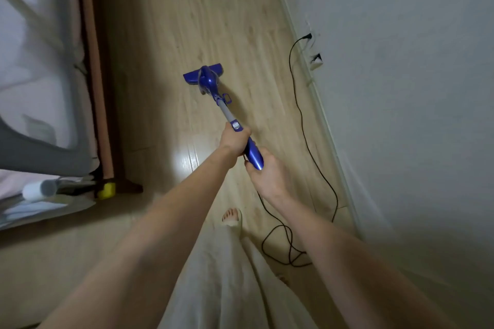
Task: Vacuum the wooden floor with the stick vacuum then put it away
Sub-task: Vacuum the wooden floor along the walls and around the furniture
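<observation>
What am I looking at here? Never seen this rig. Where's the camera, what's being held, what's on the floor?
There is no robot. A person wears one wide-angle camera on the head, looking forward and down, so the two bare arms reach into the picture from the bottom.

Both hands grip a blue stick vacuum. The left hand is curled round the handle higher up the pole; the right hand holds its lower end. The vacuum's head rests on the wooden floor ahead.

A black cord runs from the handle, loops on the floor near the person's foot, then goes along the white wall to a plug low on it.

On the left stands a piece of furniture with grey and white fabric; I cannot tell exactly what it is.
</observation>
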Tool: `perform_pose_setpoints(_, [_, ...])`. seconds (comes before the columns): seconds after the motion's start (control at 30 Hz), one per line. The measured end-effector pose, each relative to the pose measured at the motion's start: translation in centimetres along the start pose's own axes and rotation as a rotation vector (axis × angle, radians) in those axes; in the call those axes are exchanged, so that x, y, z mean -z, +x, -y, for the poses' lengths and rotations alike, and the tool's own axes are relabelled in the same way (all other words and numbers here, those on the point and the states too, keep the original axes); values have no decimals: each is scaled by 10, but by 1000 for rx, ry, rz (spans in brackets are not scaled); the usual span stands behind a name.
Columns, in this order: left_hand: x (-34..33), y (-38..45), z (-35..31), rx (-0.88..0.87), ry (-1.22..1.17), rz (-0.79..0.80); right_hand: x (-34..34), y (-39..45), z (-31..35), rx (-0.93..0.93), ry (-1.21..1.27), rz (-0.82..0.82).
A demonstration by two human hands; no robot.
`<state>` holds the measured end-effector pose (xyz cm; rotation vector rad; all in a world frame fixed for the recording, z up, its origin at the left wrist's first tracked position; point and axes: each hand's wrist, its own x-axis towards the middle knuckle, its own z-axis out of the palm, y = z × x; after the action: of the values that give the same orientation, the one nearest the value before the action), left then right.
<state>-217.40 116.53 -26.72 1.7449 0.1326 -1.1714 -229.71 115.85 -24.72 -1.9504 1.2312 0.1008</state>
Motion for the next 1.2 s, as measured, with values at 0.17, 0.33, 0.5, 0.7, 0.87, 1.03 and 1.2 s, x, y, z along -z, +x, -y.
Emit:
perform_pose_setpoints(0.17, [-4,-19,23,16,-27,-3,0,-21,-19,32,34,51])
perform_pose_setpoints(0.33, [-29,-61,56,27,-40,-26,22,-62,-57,53,128,103])
perform_pose_setpoints(0.5, [-92,-123,114,41,-113,-37,78,-119,-129,105,38,191])
perform_pose_setpoints(0.7, [-184,-192,195,119,-267,-45,156,-180,-229,177,-212,310])
perform_pose_setpoints(0.87, [-229,-218,212,187,-211,-2,186,-206,-269,133,-154,293])
perform_pose_setpoints(1.03, [-233,-219,213,211,-162,-4,183,-209,-277,124,-184,287])
perform_pose_setpoints(1.2, [-202,-200,201,151,-56,-22,145,-206,-251,33,-95,248])
